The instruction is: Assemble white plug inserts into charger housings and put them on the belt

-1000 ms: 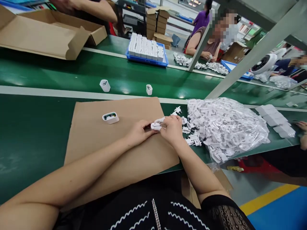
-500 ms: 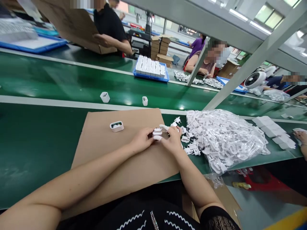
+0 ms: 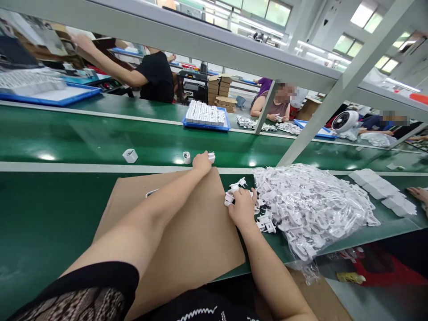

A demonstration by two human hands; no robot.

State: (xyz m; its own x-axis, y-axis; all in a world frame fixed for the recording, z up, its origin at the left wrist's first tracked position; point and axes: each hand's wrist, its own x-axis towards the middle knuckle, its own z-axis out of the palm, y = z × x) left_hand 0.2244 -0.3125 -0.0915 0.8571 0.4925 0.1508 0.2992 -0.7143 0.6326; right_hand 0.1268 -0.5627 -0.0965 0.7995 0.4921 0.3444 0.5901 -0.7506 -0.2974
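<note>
**Left hand out on the far strip with a plug, right hand down in the loose parts**

Left hand (image 3: 201,163) was stretched past the white divider (image 3: 67,167), over the far green strip (image 3: 76,138). Fingers were closed around the side of a white plug (image 3: 211,158), pins clear of the grip, probably held by the body to keep load off the pins. Couldn't tell if the plug touched the strip.

Right hand (image 3: 243,207) was low over the loose pin pieces (image 3: 266,221) beside the cardboard sheet (image 3: 197,232). Fingers were part-curled, with white pieces around the tips; couldn't tell if any were gripped.

Loose pieces lay between cardboard and clear bag (image 3: 314,207), which bulged with more of the same. Looked like a sensible spot: short reach for the right hand, little arm travel.

Cardboard covered the near green surface (image 3: 50,218) in front of the person, likely as a work pad against scuffs. One white part (image 3: 151,193) sat on it, mostly hidden behind the left forearm.

Left housing (image 3: 130,155) and second housing (image 3: 186,157) stood apart on the far strip, the second just left of the hand. Spacing probably kept them from knocking together.
</note>
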